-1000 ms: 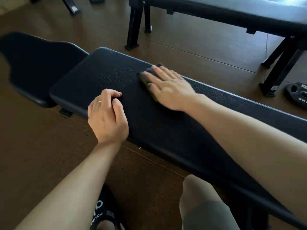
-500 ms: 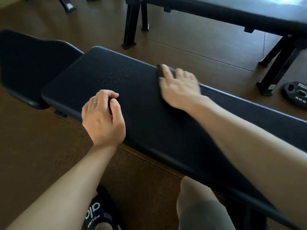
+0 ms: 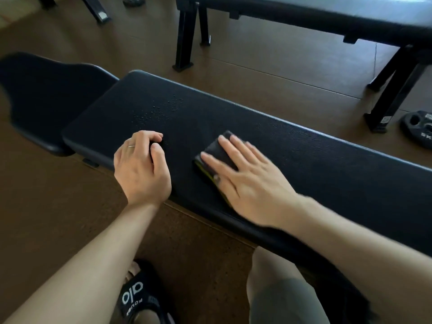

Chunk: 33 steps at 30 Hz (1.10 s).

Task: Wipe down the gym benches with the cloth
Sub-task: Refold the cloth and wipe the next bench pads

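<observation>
A long black padded bench (image 3: 315, 164) runs from the left middle to the right edge. A patch of water droplets (image 3: 159, 111) sits on it near its left end. My right hand (image 3: 247, 178) lies flat with straight fingers pressing a folded dark cloth (image 3: 216, 149) with a yellow-green edge onto the pad, near the front side. My left hand (image 3: 140, 167) rests on the bench's front edge with its fingers curled into a fist, and nothing shows in it. The droplets lie just beyond my left hand.
A separate black seat pad (image 3: 46, 101) adjoins the bench at the left. A second black bench (image 3: 327, 17) stands across the brown floor, its legs (image 3: 184, 36) ahead. A weight plate (image 3: 418, 127) lies on the floor at right. My sandalled foot (image 3: 140, 298) and knee (image 3: 280, 288) are below.
My right hand has slid the cloth from the bench's far edge back toward the near side and leftward. My left hand has stayed in place on the front edge.
</observation>
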Each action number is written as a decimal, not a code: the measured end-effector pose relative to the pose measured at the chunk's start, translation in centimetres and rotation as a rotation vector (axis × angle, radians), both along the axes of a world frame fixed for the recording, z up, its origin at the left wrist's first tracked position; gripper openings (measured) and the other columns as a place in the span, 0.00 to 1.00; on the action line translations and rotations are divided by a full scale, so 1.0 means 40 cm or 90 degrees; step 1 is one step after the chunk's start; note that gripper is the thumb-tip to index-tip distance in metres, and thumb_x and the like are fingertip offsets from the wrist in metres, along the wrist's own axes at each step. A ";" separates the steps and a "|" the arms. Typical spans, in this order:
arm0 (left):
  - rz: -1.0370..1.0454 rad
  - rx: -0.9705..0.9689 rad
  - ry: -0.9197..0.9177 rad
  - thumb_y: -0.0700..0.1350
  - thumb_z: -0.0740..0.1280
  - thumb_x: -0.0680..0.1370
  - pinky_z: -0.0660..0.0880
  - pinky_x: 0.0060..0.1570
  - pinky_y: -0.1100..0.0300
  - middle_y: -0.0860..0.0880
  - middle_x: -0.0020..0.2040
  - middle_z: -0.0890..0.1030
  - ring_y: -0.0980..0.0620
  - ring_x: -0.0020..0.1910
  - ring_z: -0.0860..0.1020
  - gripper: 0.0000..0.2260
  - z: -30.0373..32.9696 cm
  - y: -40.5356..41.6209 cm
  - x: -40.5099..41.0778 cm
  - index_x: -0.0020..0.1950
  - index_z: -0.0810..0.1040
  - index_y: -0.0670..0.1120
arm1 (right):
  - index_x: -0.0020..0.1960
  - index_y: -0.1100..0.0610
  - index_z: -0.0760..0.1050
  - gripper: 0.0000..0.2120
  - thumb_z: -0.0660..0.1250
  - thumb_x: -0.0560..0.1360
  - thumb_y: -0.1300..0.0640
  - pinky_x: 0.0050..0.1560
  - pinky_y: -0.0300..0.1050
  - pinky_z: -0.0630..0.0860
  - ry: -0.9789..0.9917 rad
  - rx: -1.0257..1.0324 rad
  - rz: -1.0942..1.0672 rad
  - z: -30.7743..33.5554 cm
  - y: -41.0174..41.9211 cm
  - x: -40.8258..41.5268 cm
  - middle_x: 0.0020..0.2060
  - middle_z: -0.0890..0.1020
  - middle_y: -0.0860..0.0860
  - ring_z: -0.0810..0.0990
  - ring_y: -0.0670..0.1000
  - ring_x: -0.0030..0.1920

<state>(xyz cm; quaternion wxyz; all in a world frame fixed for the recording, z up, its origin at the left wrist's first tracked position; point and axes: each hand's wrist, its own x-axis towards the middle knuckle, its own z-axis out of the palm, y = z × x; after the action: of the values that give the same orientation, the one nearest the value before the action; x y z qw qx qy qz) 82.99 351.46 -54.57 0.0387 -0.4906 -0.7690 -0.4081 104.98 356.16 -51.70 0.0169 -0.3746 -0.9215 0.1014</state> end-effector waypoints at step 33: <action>-0.086 -0.147 0.038 0.54 0.50 0.84 0.67 0.71 0.42 0.44 0.72 0.75 0.41 0.65 0.77 0.22 0.067 0.136 -0.457 0.73 0.72 0.48 | 0.80 0.35 0.32 0.27 0.33 0.82 0.37 0.80 0.50 0.33 -0.034 -0.044 -0.208 0.029 -0.147 -0.340 0.81 0.32 0.46 0.27 0.48 0.79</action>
<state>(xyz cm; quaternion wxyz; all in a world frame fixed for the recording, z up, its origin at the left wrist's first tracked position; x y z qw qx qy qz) 64.72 356.89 -51.91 -0.0229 -0.5539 -0.7748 -0.3038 91.37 350.29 -50.53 -0.0046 -0.5221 -0.8445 0.1188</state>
